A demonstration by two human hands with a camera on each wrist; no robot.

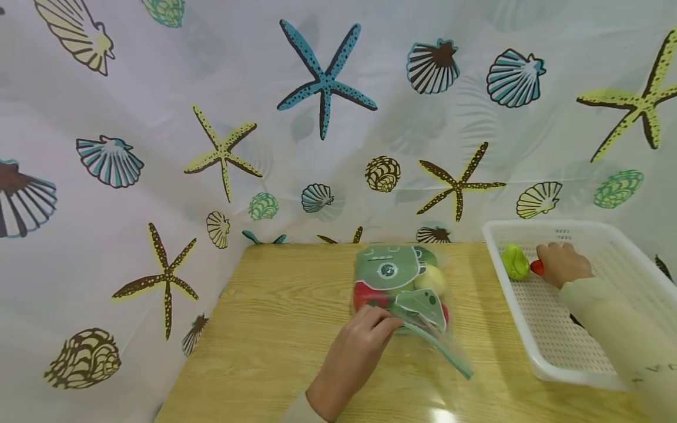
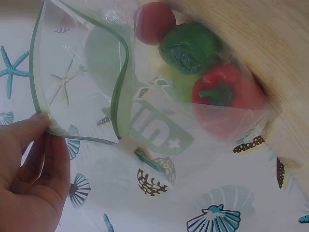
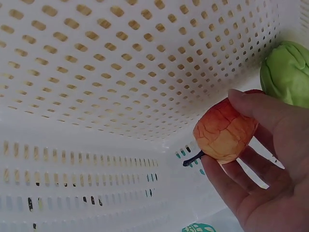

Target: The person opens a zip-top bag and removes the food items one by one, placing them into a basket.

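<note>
My left hand (image 1: 359, 338) pinches the rim of a clear zip bag (image 2: 120, 96) with green print. In the left wrist view its mouth gapes open. Inside the bag lie a red bell pepper (image 2: 217, 94), a dark green vegetable (image 2: 188, 48), a round red piece (image 2: 155, 23) and a pale yellow piece (image 1: 431, 279). Over the white basket (image 1: 520, 317), my right hand (image 1: 566, 264) holds a red-and-yellow apple (image 3: 224, 130) between thumb and fingers, its dark stem pointing away from the palm. A lumpy light-green vegetable (image 1: 515, 262) lies beside it in the basket.
The perforated basket stands on the right of the wooden table (image 1: 285, 294), the bag left of it. A white curtain (image 1: 254, 70) with shells and starfish hangs behind the table and along its left side. A small dark thing (image 1: 575, 320) shows in the basket beside the right sleeve.
</note>
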